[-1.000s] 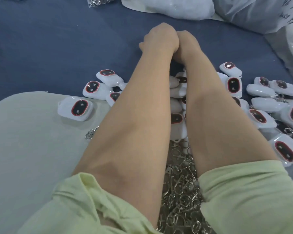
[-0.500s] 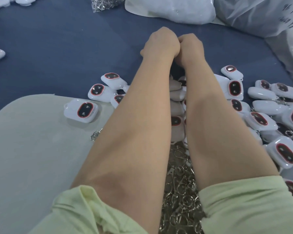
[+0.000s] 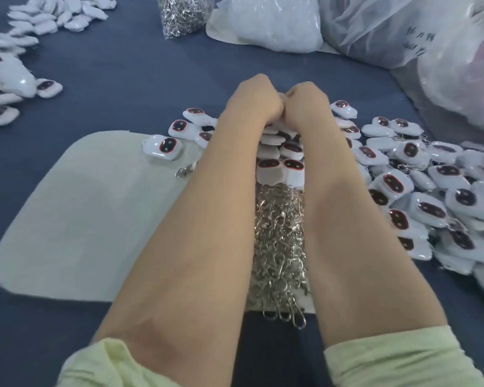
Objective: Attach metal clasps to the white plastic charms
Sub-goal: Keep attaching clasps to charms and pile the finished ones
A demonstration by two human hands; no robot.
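pressing knuckle to knuckle: left hand (image 3: 253, 101) and right hand (image 3: 308, 103), two fists above charm pile, fingers curled away from camera; whether they clamp anything, cannot tell. white charms (image 3: 430, 191), red-ringed dark faces: too many to count, heaped right of and between forearms; four left of left forearm. far-left charm heaps (image 3: 9, 88): two, blurred. clasp heap (image 3: 280, 247): one, between forearms on pale mat (image 3: 81, 219). clasp bag (image 3: 183, 12): one, top. stray clasp (image 3: 183, 171): one, on mat. plastic bags (image 3: 268, 20): three, top right; dark handwriting (image 3: 415, 43) on middle bag, unreadable.
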